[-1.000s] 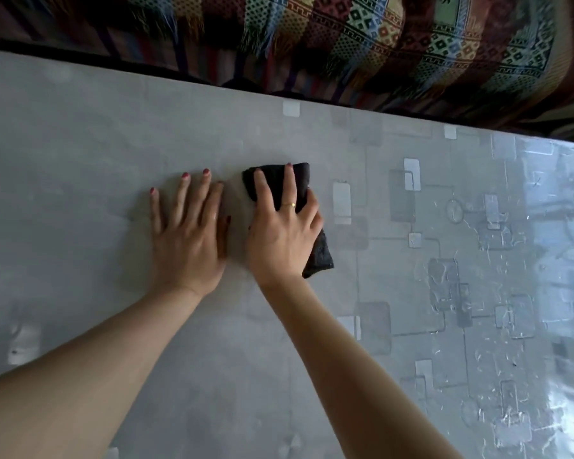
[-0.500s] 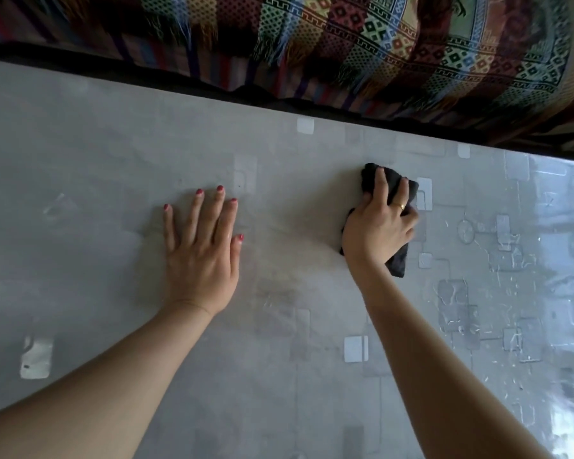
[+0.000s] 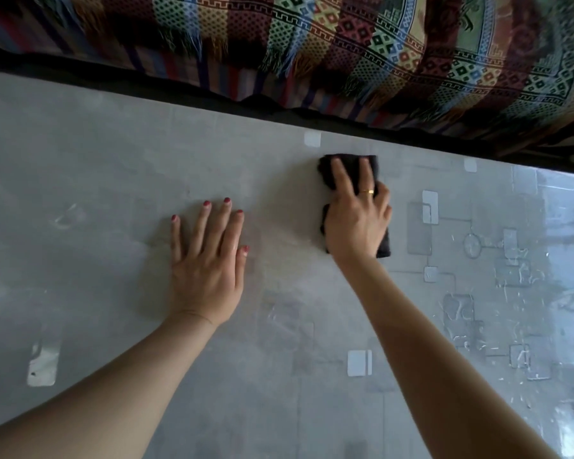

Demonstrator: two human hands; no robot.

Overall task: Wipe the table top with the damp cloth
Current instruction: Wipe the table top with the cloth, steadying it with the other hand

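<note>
A dark, folded damp cloth [image 3: 351, 163] lies flat on the grey table top [image 3: 90, 167], near its far edge. My right hand [image 3: 357, 223] presses down on the cloth with spread, fairly straight fingers and covers most of it; a gold ring is on one finger. To its left, my left hand [image 3: 206, 263] rests flat on the bare table, palm down, fingers spread, holding nothing. A hand's width of table separates the two hands.
The table cover has pale square and line patterns and shines with reflections at the right [image 3: 544, 226]. Beyond the far edge hangs a fringed, multicoloured patterned blanket [image 3: 362, 51], with a dark gap between it and the table.
My right hand slid the cloth to the right, away from my left hand, then came back a little to the left. My left hand has stayed flat in place.
</note>
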